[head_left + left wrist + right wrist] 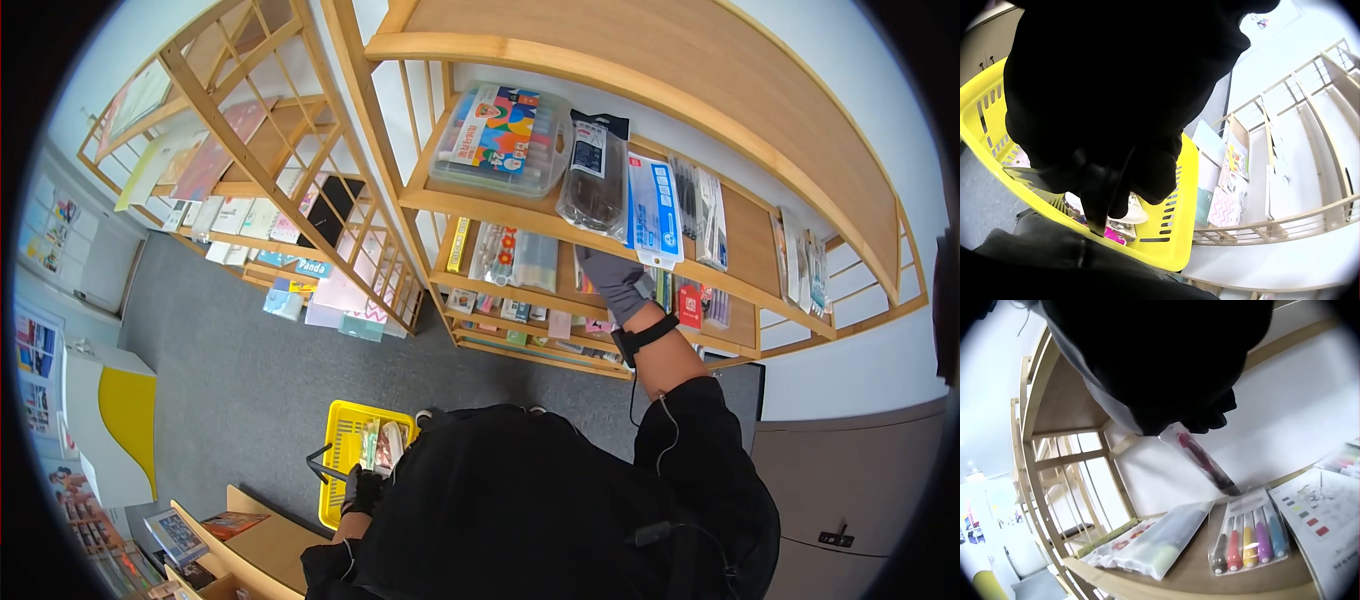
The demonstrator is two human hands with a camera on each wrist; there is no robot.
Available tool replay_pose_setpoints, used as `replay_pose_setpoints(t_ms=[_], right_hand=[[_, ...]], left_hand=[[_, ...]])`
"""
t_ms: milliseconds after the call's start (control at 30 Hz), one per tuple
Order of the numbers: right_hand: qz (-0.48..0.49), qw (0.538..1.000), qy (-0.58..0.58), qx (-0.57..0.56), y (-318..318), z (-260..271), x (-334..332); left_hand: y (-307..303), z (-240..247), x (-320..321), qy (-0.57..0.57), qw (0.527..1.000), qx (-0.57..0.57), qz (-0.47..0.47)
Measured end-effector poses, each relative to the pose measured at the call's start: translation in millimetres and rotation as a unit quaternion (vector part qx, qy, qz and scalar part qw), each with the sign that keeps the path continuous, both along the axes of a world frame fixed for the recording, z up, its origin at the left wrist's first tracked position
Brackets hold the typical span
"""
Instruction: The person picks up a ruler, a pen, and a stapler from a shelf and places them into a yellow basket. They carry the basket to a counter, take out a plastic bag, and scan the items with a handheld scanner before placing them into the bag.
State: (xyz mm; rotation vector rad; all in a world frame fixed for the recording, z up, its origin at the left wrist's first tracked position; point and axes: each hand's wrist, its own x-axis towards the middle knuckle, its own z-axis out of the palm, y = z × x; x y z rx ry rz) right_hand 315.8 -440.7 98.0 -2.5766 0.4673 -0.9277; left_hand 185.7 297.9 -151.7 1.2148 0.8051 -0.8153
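My gloved right hand reaches between two boards of the wooden rack. In the right wrist view its fingertips pinch the top end of a slim clear pen pack, red and dark inside. The pack hangs tilted over the shelf. Below it lie a pack of coloured markers and a frosted pencil pouch. Low at my left side, my black-gloved left hand grips the dark handle of a yellow basket. Several packaged items lie in the basket.
A marker case, a black bag pack and a blue-and-white pack sit on the board above my right hand. Another rack with notebooks stands to the left. A wooden display unit is behind the basket.
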Motion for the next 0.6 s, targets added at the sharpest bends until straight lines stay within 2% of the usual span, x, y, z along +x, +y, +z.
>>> replay_pose_setpoints(t_ms=[67,100,200,267,333,367,433,500,533,600], right_hand=[[-0.001,1.0,-0.014,0.026,-18,3,-11],[-0.002,0.998,-0.027,0.052,-26,9,-17],[-0.018,0.995,-0.045,0.081,-29,23,-44],[-0.034,0.995,-0.049,0.084,-20,35,-68],[0.005,0.969,-0.028,0.244,-7,53,-95],[0.025,0.946,-0.018,0.322,-3,55,-104],[0.049,0.944,-0.002,0.326,1,45,-118],[0.104,0.938,0.029,0.33,3,36,-127],[0.101,0.937,0.029,0.332,8,40,-128],[0.145,0.872,0.006,0.467,35,67,-124]], left_hand=[[3,2,4,0.088,0.994,-0.031,0.051],[9,-5,6,0.088,0.994,-0.031,0.05],[30,-42,11,0.029,0.995,-0.054,-0.078],[15,-24,12,0.02,0.997,-0.03,-0.065],[2,4,15,0.006,0.999,0.022,-0.044],[9,-5,16,0.007,0.999,0.024,-0.047],[25,-27,19,0.005,0.998,-0.015,-0.053],[25,-22,22,0.005,0.998,-0.032,-0.058],[24,-13,14,0.011,0.999,-0.024,-0.046],[12,11,21,0.023,1.0,-0.007,-0.02]])
